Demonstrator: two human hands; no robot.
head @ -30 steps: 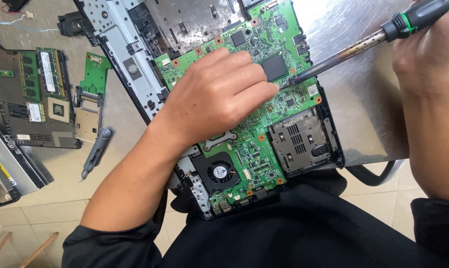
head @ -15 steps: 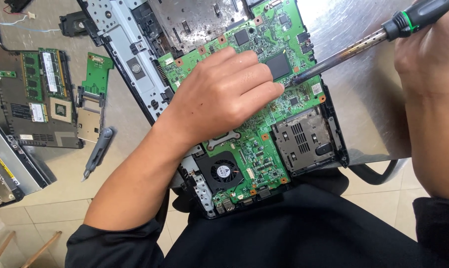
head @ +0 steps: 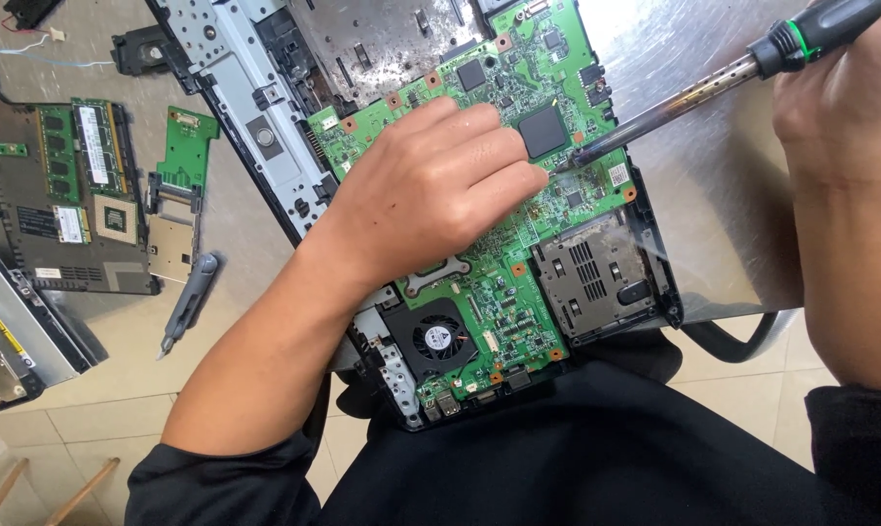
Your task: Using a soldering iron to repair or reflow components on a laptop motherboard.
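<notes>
- Compared with half a second ago, our green circuit board (head: 518, 282) sits nearly unchanged on our lap against the counter (head: 713, 224) edge, and the iron's tip stays by the black chip (head: 543, 131).
- The board shows a small fan (head: 438, 339), a metal card slot (head: 591, 278) and copper-ringed screw holes.
- Our left hand (head: 431, 190) lies flat on it, grip released, fingertips beside the tip.
- Our right hand (head: 835, 117) keeps its grip clenched on the soldering iron (head: 693, 93).
- A grey knife (head: 189, 304) lies well apart, left.

head cam | looks steeply down | close over green circuit board (head: 518, 244)
</notes>
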